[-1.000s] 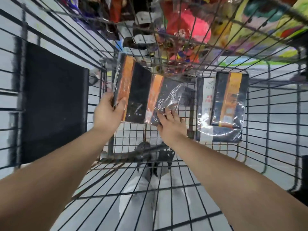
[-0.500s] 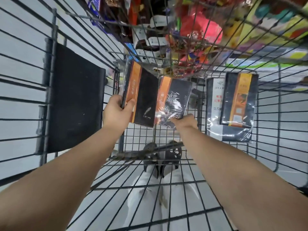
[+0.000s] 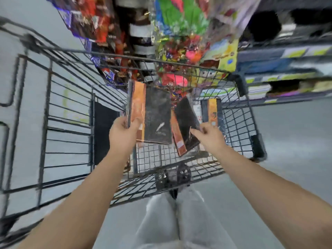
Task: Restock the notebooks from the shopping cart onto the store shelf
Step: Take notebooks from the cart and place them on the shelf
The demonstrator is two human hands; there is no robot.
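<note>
At frame centre I see a black-and-orange notebook (image 3: 152,114) pinched by my left hand (image 3: 124,135), over the cart (image 3: 53,108). My right hand (image 3: 210,136) fingers grip a second, tilted notebook (image 3: 186,124). A third notebook (image 3: 212,112) lies in the cart, right of centre.

— What sits where?

— I see my left hand (image 3: 124,135) holding a notebook (image 3: 150,114) above the shopping cart (image 3: 68,112); my right hand (image 3: 209,134) holds a second notebook (image 3: 186,123) just right of it.

— Anything remaining inside?

— More notebooks (image 3: 212,112), probably two, against the cart's right wall. The store shelf (image 3: 283,69) stands beyond, right.
</note>
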